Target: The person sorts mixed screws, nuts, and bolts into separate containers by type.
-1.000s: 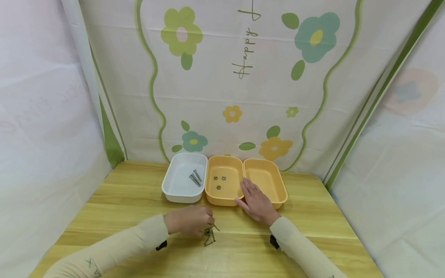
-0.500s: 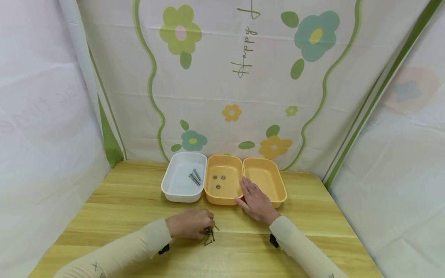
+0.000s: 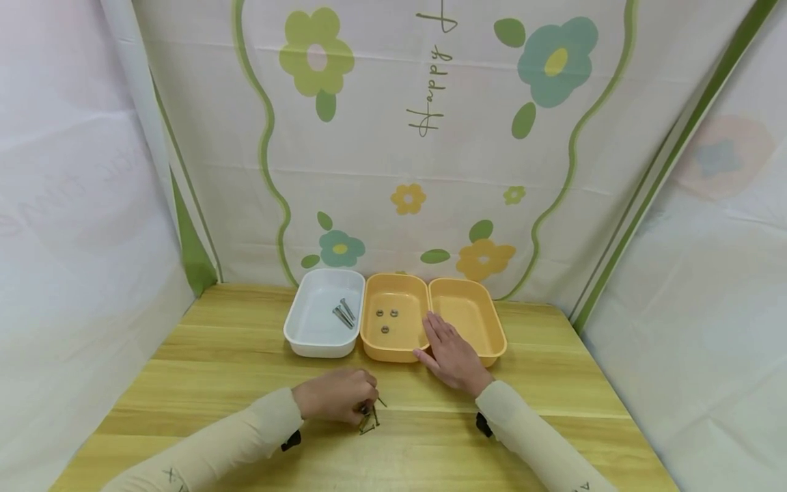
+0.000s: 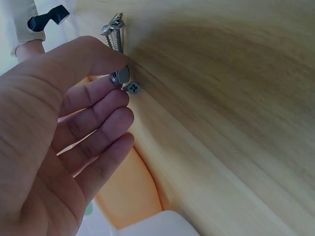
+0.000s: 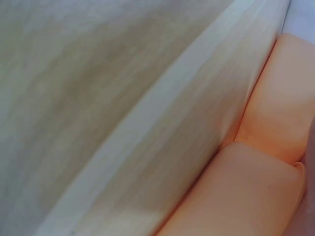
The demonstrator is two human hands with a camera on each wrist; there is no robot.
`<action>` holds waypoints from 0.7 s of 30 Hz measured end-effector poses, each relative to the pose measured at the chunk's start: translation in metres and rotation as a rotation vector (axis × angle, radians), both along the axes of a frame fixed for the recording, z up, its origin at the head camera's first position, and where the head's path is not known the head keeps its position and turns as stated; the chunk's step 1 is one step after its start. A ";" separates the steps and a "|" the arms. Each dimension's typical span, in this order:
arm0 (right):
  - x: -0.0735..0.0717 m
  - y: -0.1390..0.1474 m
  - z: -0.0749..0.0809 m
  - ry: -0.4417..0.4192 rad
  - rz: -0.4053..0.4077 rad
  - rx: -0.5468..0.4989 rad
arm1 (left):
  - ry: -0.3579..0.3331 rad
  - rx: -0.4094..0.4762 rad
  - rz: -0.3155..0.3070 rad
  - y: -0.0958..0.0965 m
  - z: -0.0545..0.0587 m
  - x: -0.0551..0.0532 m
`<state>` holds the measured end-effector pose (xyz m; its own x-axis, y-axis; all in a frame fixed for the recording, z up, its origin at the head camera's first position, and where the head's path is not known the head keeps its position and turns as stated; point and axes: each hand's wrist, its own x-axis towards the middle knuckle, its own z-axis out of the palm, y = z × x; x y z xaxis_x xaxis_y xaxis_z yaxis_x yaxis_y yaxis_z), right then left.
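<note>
My left hand (image 3: pixel 337 395) is low over the table, its thumb and index finger pinching a shiny metal nut (image 4: pixel 123 74). Just beyond the fingertips, a cross-head screw (image 4: pixel 133 88) shows its head, and more screws (image 4: pixel 117 33) lie past the thumb. In the head view the small pile of screws (image 3: pixel 369 429) is partly hidden by the fingers. My right hand (image 3: pixel 453 361) rests with straight fingers across the adjoining rims of the middle yellow tray (image 3: pixel 393 356) and the right yellow tray (image 3: pixel 470 311).
On the left of the row stands a white tray (image 3: pixel 320 350) holding several long bolts (image 3: pixel 344 313). Three nuts (image 3: pixel 384 329) lie inside the middle yellow tray. A flowered cloth (image 3: pixel 369 157) hangs behind the wooden table (image 3: pixel 430 451).
My left hand has shifted slightly right and down, and its fingers have closed in on the pile. The right hand stays in place on the trays.
</note>
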<state>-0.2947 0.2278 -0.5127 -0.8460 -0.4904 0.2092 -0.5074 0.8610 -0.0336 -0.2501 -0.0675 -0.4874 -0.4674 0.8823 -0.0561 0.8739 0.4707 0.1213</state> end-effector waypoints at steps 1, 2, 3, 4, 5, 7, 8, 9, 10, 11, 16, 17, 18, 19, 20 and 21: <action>0.000 0.000 0.000 -0.005 -0.002 0.004 | 0.000 0.001 -0.001 0.000 0.001 0.000; -0.001 0.000 0.000 -0.006 -0.002 0.007 | -0.001 0.004 -0.003 -0.001 0.001 0.000; -0.001 0.000 0.000 -0.002 0.001 0.004 | -0.003 0.008 -0.004 -0.002 0.002 0.000; -0.001 0.000 -0.001 0.000 0.004 0.001 | -0.004 0.012 -0.005 -0.003 0.003 0.000; -0.001 0.000 -0.001 0.002 0.006 0.000 | -0.007 0.015 -0.003 -0.003 0.004 0.000; -0.001 0.000 -0.001 0.010 0.012 -0.006 | -0.012 0.022 0.000 -0.004 0.006 -0.001; -0.001 0.000 -0.001 0.015 0.015 -0.007 | -0.018 0.028 0.000 -0.004 0.007 -0.001; -0.002 0.000 -0.001 0.017 0.015 -0.006 | -0.022 0.032 0.000 -0.004 0.009 -0.002; -0.002 0.000 -0.002 0.018 0.014 -0.003 | -0.027 0.033 0.000 -0.004 0.011 -0.002; -0.002 0.000 -0.002 0.020 0.013 0.002 | -0.030 0.034 -0.001 -0.004 0.013 -0.002; -0.003 0.000 -0.003 0.001 -0.001 0.014 | -0.016 0.026 -0.015 -0.004 0.021 -0.007; -0.003 0.000 -0.003 -0.003 -0.003 0.013 | -0.012 0.027 -0.019 -0.004 0.023 -0.008; -0.003 0.000 -0.003 -0.002 -0.003 0.008 | -0.004 0.028 -0.024 -0.004 0.025 -0.009; -0.003 0.000 -0.003 -0.005 -0.002 0.006 | 0.000 0.028 -0.028 -0.004 0.027 -0.010; -0.003 0.000 -0.003 -0.002 -0.001 0.003 | 0.007 0.028 -0.034 -0.004 0.029 -0.010; -0.002 0.000 -0.003 0.004 0.000 0.002 | 0.016 0.031 -0.042 -0.004 0.031 -0.011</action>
